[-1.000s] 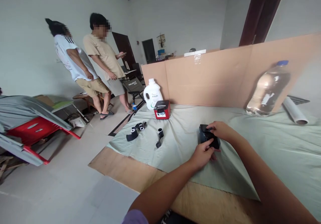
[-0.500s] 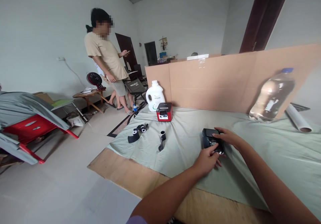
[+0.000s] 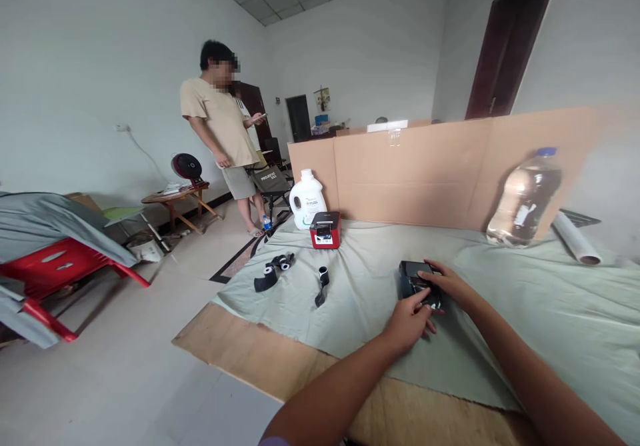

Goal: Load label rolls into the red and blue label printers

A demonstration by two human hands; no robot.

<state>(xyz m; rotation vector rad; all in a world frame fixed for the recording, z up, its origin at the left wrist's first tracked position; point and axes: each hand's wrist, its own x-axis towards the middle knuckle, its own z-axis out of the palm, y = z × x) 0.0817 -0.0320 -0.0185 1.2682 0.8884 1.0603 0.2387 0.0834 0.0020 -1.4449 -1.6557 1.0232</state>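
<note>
Forearms (image 3: 327,383) angled inward, left hand (image 3: 407,319) spread, forefinger (image 3: 423,295) on black box (image 3: 411,269), right hand (image 3: 449,284) gripping it

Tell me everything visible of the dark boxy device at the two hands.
The dark boxy device looks like hard plastic, with a black top, a dark bluish left side and a glossy front. It sits on pale green cloth. The right hand lies along its right side, thumb on top; the left hand has its index finger on or just over the glossy front. The hands hide part of the front and right side; no lettering is readable.
</note>
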